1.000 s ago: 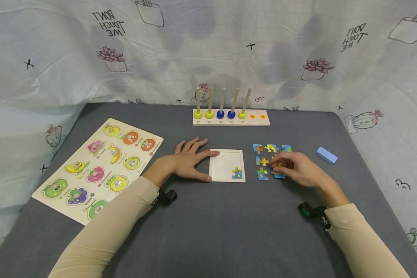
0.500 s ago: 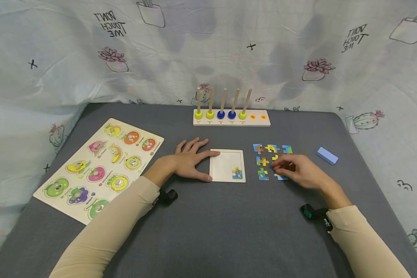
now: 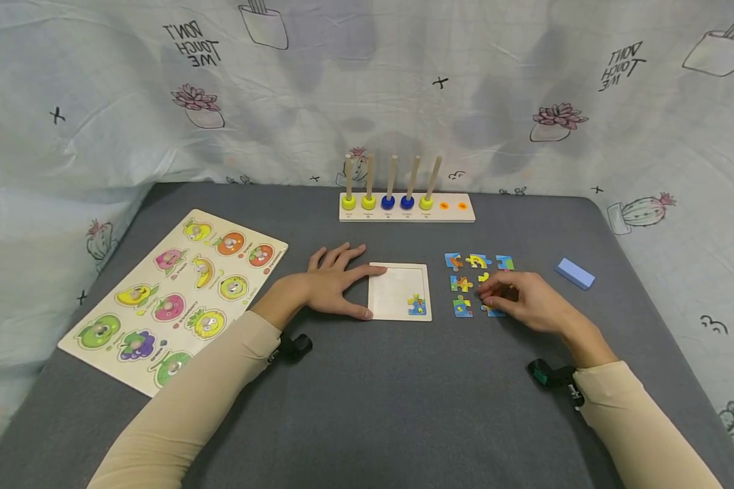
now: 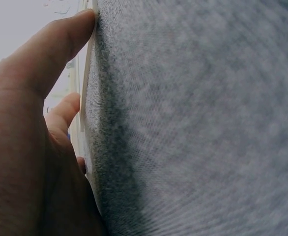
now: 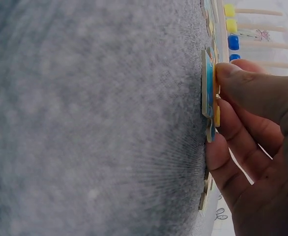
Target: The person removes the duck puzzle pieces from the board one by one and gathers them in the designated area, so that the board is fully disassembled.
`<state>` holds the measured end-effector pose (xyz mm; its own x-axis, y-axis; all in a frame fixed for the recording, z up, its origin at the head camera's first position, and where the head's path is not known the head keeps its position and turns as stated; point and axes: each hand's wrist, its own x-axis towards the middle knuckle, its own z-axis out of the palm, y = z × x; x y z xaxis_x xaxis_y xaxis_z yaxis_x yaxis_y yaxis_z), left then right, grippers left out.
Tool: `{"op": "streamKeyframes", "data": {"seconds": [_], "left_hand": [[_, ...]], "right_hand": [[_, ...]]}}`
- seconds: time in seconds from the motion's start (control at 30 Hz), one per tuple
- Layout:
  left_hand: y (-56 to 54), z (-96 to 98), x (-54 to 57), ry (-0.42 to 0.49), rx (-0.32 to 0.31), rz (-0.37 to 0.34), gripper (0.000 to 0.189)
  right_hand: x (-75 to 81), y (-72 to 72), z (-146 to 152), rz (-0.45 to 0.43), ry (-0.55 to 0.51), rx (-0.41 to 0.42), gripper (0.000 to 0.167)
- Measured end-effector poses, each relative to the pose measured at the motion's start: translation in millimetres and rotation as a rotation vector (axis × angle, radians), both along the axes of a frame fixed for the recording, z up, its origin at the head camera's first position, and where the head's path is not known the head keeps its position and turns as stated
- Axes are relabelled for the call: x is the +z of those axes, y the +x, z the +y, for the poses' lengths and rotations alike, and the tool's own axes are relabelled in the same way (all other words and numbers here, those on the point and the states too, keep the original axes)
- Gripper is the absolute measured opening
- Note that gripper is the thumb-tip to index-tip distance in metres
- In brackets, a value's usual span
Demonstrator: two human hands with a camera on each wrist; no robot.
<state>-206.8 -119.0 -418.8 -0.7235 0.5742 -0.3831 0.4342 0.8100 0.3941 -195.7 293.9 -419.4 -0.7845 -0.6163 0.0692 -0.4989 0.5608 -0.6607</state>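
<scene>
Presently, right hand (image 3: 529, 299) apparently pinches a jigsaw piece (image 5: 209, 93), neighbouring loose pieces (image 3: 463, 283) liable to scatter; left hand (image 3: 333, 283), spread flat, steadies the puzzle tray (image 3: 397, 288).

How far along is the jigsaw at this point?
Early on. One piece sits in the lower right corner of the puzzle tray; the rest of the tray is bare. The left hand presses against the tray's left edge, and the right hand pinches a loose piece on the table. About six more loose pieces lie beside the tray, not yet placed.
</scene>
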Motion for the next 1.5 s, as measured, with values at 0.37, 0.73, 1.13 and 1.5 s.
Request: {"op": "streamKeyframes", "data": {"seconds": [0.37,0.73,1.13,1.5], "left_hand": [[0.8,-1.8,-1.2,0.016,0.001,0.0,0.089],[-0.8,-2.4,-4.0,0.024,0.003,0.007,0.09],[-0.5,-1.6,-6.3,-0.005,0.003,0.009,0.09],[-2.1,-0.7,-8.8,-0.017,0.014,0.002,0.091]], "right_hand": [[3.7,1.2,-7.0,0.021,0.016,0.005,0.014],[11.0,-0.8,-24.6,0.05,0.022,0.033,0.014],[16.5,-5.6,-42.6,0.084,-0.039,0.075,0.013],[12.0,-8.1,-76.6,0.033,-0.056,0.129,0.015]]}}
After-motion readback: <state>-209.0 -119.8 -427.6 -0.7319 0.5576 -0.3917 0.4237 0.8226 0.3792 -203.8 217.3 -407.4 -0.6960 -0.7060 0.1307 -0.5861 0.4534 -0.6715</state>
